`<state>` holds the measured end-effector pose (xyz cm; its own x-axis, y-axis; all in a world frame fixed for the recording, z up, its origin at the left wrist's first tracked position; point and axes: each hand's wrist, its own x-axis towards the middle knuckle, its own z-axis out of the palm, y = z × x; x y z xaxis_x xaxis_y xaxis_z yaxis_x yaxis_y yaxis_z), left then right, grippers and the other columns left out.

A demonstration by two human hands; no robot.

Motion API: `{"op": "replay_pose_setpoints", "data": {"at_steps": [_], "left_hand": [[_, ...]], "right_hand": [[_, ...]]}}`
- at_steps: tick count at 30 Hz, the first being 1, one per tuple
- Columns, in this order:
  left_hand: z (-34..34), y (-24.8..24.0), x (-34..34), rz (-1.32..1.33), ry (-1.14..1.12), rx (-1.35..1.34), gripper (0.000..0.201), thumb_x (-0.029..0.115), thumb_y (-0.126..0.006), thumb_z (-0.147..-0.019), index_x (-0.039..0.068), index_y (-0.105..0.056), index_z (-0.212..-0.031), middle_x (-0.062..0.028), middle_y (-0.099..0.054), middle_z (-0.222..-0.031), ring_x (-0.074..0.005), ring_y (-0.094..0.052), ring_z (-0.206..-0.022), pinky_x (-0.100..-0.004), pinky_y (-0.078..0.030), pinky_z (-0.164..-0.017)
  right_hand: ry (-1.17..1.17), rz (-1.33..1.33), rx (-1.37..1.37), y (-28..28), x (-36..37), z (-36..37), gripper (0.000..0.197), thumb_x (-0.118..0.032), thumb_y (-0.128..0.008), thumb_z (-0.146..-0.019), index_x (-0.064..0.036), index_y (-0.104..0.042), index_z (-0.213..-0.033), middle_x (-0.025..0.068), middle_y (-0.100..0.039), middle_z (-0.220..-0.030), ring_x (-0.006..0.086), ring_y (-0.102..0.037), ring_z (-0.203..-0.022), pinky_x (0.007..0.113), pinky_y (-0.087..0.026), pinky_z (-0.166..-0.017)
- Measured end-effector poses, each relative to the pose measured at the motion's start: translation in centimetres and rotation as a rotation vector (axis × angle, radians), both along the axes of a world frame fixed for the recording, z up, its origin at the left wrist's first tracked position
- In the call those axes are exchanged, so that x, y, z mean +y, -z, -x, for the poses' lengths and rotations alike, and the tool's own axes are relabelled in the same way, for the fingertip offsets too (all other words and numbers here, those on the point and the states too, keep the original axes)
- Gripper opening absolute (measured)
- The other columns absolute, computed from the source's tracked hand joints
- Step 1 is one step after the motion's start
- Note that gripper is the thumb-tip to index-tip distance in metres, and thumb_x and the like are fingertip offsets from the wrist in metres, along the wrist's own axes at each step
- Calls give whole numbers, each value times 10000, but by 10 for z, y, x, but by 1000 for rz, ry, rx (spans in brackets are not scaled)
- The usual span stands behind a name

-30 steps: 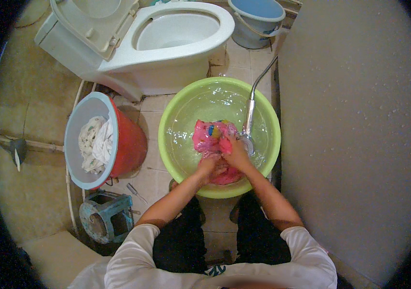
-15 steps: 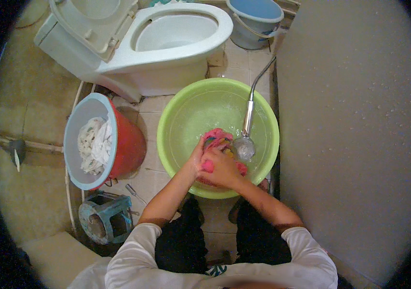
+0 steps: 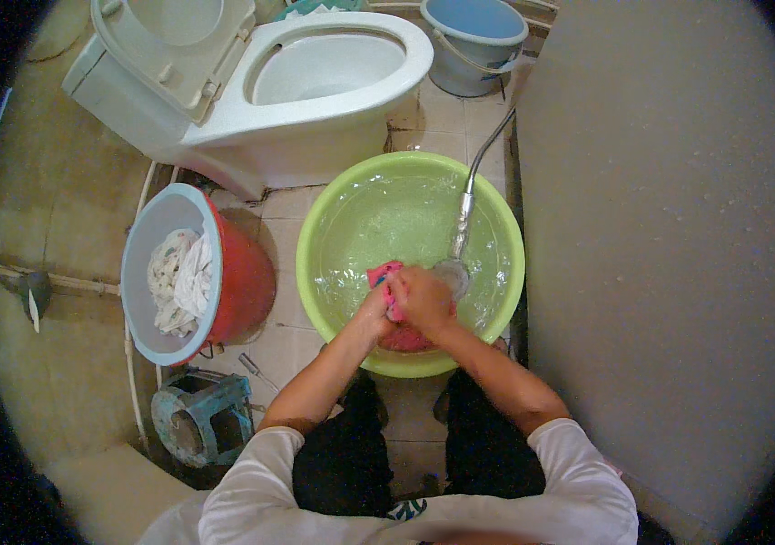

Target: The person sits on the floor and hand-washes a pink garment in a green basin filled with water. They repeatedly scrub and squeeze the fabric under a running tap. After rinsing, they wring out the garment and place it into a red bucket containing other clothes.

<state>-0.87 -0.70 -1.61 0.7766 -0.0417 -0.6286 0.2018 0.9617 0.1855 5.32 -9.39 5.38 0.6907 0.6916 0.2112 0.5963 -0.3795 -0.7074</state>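
Over the near side of a green basin [image 3: 310, 227] holding water, my two hands are pressed together around a wet pink cloth [image 3: 384, 272]. My left hand [image 3: 375, 311] is closed on its left part. My right hand [image 3: 424, 296], smeared by motion, grips it from the right; its fingers are partly hidden. More of the pink fabric [image 3: 405, 340] hangs below my hands into the basin. Just right of my right hand, a silver shower head [image 3: 462, 222] lies with its round end in the water.
A red bucket [image 3: 246, 272] with white laundry [image 3: 193, 282] stands at the left, above a worn blue stool [image 3: 201, 418]. A white toilet [image 3: 315, 118] is behind the basin, a grey-blue bucket [image 3: 464, 77] at the back. A grey panel [image 3: 660, 227] borders the right side.
The pink cloth is bunched smaller between my hands, with less of it showing. My right hand has shifted up and slightly right over it. Ripples on the water have spread.
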Motion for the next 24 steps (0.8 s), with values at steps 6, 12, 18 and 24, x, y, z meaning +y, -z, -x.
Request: {"op": "replay_pose_setpoints", "data": {"at_steps": [6,12,18,24], "left_hand": [[6,37,7,28,2,-2,330,358,-516,-899,73,-558,-1060,-87,-609,-1056,-230,-589,-975,-427,-472,-876],[-6,-33,5,-344,-150,67,362,378,-532,-881,78,-537,-1083,-105,-605,-1065,-271,-582,-986,-433,-473,-882],[3,-26,5,-229,-20,29,432,433,-500,-890,90,-510,-1152,-92,-602,-1077,-255,-590,-986,-407,-500,-829],[15,2,3,-263,-30,97,504,517,-476,-871,143,-492,-1209,-96,-581,-1136,-265,-566,-1037,-449,-479,-848]], "right_hand": [[-127,14,-145,34,-3,7,289,-279,-526,-861,-41,-552,-699,162,-591,-723,372,-556,-655,477,-435,-601],[180,99,252,38,-27,-35,241,-284,-526,-863,-63,-593,-932,134,-621,-906,341,-589,-853,415,-460,-765],[-347,413,702,54,-51,-64,696,-401,-634,-781,-139,-334,-1353,185,-453,-1295,337,-539,-1078,400,-433,-921],[-147,735,239,15,-42,-21,711,-434,-680,-704,-147,-429,-1303,189,-578,-1114,370,-569,-1002,431,-477,-818]]}}
